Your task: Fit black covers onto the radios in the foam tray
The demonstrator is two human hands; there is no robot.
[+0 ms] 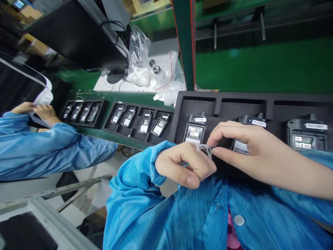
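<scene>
My left hand [182, 165] is curled into a loose fist and pinches a small clear plastic piece [205, 150] at its fingertips. My right hand [241, 146] meets it from the right, thumb and forefinger on the same piece. Both hands hover close to my chest, in front of a black foam tray [260, 100]. The tray holds three black handheld devices lying back up: one [195, 130] just behind my left hand, one [247, 121] partly hidden by my right hand, one [307, 135] at the right.
Two more black trays [135, 121] [84, 111] with several similar devices sit on the green conveyor to the left. A co-worker's blue sleeve [52, 149] and hands [44, 111] are at far left. Clear plastic bags [145, 66] lie beside a green post [186, 45].
</scene>
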